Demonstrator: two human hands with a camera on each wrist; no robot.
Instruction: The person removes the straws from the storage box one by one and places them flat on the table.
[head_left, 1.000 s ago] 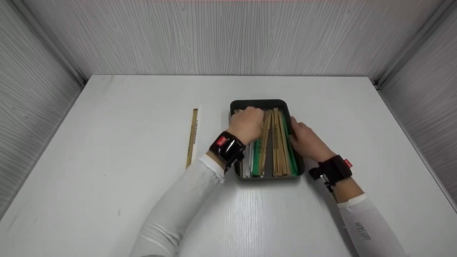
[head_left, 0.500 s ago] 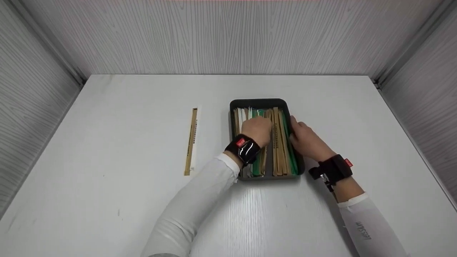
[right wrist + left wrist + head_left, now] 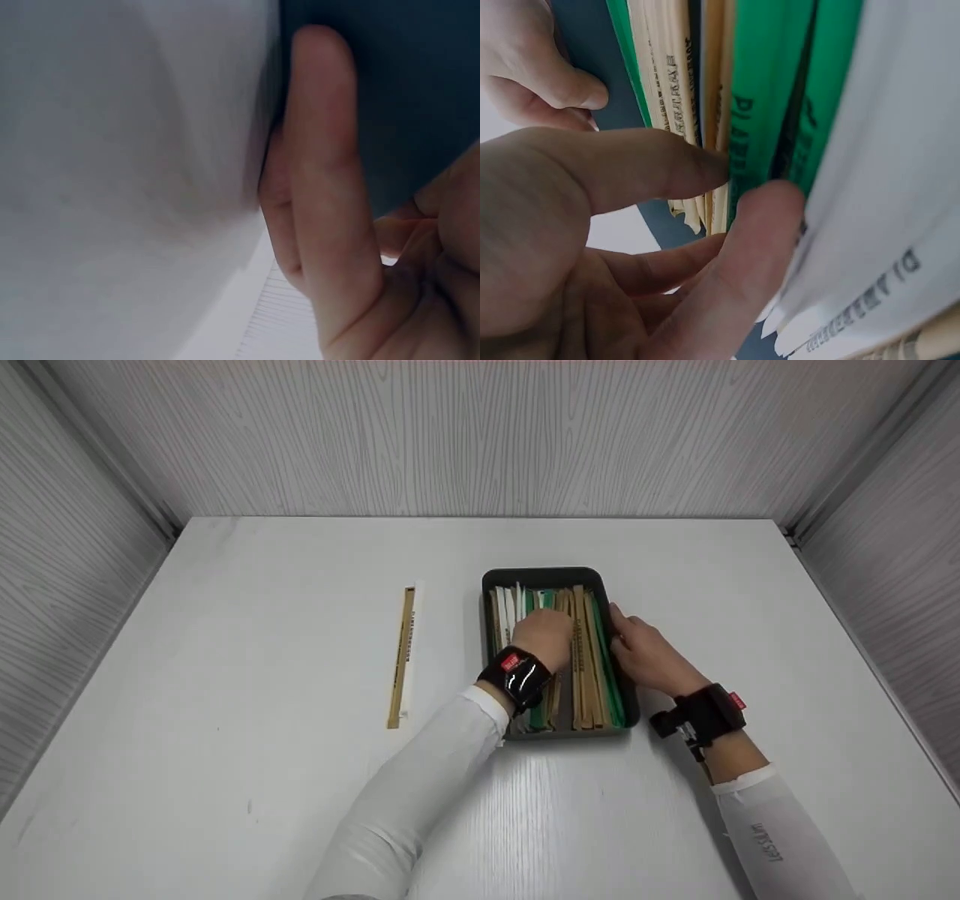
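Observation:
A dark rectangular box (image 3: pixel 541 577) on the white table holds several long, slim paper-wrapped straws, in white, green and brown with printed lettering. My left hand (image 3: pixel 545 637) reaches into it from above; in the left wrist view, its thumb and index finger pinch a green wrapped straw (image 3: pixel 769 67), with white straws (image 3: pixel 900 187) on one side and brown straws (image 3: pixel 679 90) on the other. My right hand (image 3: pixel 652 660) is against the box's right side. In the right wrist view its fingers (image 3: pixel 326 150) lie straight along the outer wall.
Left of the box, a brown wrapped straw (image 3: pixel 401 660) and a white wrapped straw (image 3: pixel 412 660) lie side by side on the table (image 3: pixel 225 697). Grey wood-grain panels (image 3: pixel 480 442) close in the back and both sides.
My left hand has moved right and slightly nearer within the box, from the white straws to the green ones. My right hand has stayed at the box's side.

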